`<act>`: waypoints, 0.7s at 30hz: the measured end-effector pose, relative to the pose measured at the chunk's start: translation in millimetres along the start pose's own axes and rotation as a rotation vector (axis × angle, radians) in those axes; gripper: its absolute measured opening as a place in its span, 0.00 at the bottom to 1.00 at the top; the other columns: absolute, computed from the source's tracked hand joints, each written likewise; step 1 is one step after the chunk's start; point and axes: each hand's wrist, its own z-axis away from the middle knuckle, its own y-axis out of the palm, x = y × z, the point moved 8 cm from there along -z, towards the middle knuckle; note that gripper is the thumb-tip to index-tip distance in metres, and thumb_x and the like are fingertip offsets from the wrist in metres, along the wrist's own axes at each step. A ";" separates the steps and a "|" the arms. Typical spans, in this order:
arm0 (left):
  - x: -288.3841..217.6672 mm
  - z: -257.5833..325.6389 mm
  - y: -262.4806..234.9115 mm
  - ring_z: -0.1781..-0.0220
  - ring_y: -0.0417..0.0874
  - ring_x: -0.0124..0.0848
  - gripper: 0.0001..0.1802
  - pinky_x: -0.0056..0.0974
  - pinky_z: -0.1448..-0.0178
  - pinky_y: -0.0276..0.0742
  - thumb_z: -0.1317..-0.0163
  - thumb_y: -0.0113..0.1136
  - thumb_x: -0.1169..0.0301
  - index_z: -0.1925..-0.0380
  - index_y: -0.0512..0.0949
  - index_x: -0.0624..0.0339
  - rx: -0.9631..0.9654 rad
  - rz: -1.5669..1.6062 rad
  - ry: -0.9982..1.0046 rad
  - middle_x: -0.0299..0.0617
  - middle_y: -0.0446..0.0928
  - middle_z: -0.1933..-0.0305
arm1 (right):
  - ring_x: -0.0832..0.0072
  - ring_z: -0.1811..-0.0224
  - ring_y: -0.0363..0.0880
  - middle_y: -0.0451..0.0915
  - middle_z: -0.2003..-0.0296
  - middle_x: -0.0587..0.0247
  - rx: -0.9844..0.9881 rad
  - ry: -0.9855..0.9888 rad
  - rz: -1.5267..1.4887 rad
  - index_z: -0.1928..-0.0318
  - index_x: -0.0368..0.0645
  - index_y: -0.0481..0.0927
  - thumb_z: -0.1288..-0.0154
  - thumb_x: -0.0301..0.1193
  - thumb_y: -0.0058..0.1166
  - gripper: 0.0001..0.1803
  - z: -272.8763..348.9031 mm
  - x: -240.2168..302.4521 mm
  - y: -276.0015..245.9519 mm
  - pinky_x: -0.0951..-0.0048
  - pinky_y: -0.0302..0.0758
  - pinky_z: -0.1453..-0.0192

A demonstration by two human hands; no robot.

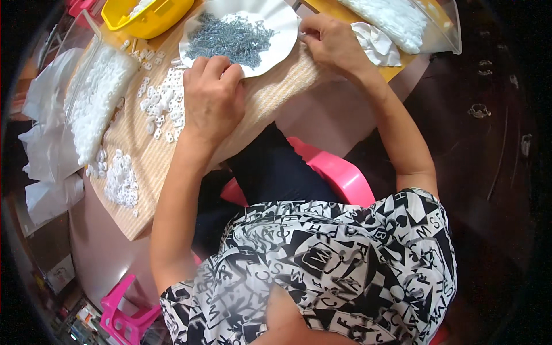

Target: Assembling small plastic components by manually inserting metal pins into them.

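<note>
A white round dish (282, 29) with a wavy rim holds a heap of small grey metal springs (230, 41). My left hand (213, 95) is at its near edge, fingers curled down over the rim; what they hold is hidden. At the dish's right edge my right hand (333, 46) is closed in a pinch, its fingertips beside the rim. Whatever is between them is too small to name. Left of my left hand, many small white plastic pieces with holes (167, 103) lie scattered on a striped beige cloth (264, 92).
A yellow basin (155, 20) with white bits stands at the far left. Clear bags of white pieces lie at left (100, 98) and far right (391, 23). A crumpled white wrapper (376, 46) is near my right hand. Pink stools (339, 175) stand below the table.
</note>
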 end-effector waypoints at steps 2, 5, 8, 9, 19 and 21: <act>1.9 -1.0 4.3 0.66 0.72 0.39 0.12 0.40 0.61 0.67 0.64 0.58 0.79 0.74 0.74 0.58 0.008 -0.045 0.017 0.40 0.73 0.69 | 0.59 0.72 0.75 0.75 0.76 0.52 -0.014 0.058 0.029 0.70 0.41 0.77 0.51 0.26 0.51 0.06 2.1 -6.2 -3.7 0.66 0.71 0.65; 0.4 -0.3 7.3 0.66 0.73 0.39 0.11 0.41 0.62 0.68 0.64 0.57 0.79 0.75 0.74 0.59 0.015 -0.105 0.092 0.41 0.73 0.69 | 0.62 0.70 0.75 0.75 0.73 0.55 0.034 0.031 0.028 0.69 0.38 0.76 0.51 0.26 0.53 0.07 8.0 -12.8 0.9 0.70 0.71 0.65; 5.9 -6.0 -13.8 0.69 0.73 0.40 0.10 0.42 0.65 0.68 0.62 0.57 0.80 0.75 0.73 0.60 -0.126 -0.125 0.108 0.42 0.72 0.73 | 0.62 0.69 0.74 0.74 0.73 0.56 0.058 -0.109 -0.026 0.68 0.39 0.77 0.52 0.28 0.56 0.09 11.0 -1.3 7.3 0.70 0.71 0.65; 5.4 -8.8 -14.9 0.69 0.73 0.40 0.10 0.42 0.65 0.68 0.62 0.57 0.80 0.75 0.73 0.60 -0.124 -0.123 0.112 0.42 0.72 0.73 | 0.63 0.69 0.74 0.74 0.73 0.56 0.060 -0.085 -0.035 0.67 0.40 0.77 0.52 0.28 0.56 0.09 10.7 0.6 7.8 0.69 0.71 0.64; -2.6 -9.8 -4.3 0.68 0.73 0.39 0.08 0.40 0.63 0.65 0.61 0.55 0.80 0.76 0.74 0.60 -0.057 -0.112 0.083 0.41 0.72 0.73 | 0.58 0.64 0.75 0.74 0.70 0.54 0.174 -0.106 0.093 0.68 0.43 0.77 0.55 0.22 0.46 0.11 8.4 8.7 18.5 0.63 0.72 0.60; -6.4 -10.5 -4.1 0.68 0.72 0.39 0.08 0.40 0.63 0.65 0.62 0.55 0.80 0.76 0.74 0.60 -0.070 -0.121 0.080 0.41 0.72 0.74 | 0.58 0.65 0.75 0.74 0.72 0.52 0.127 -0.111 0.254 0.69 0.40 0.75 0.55 0.22 0.46 0.09 8.5 8.7 18.4 0.63 0.72 0.60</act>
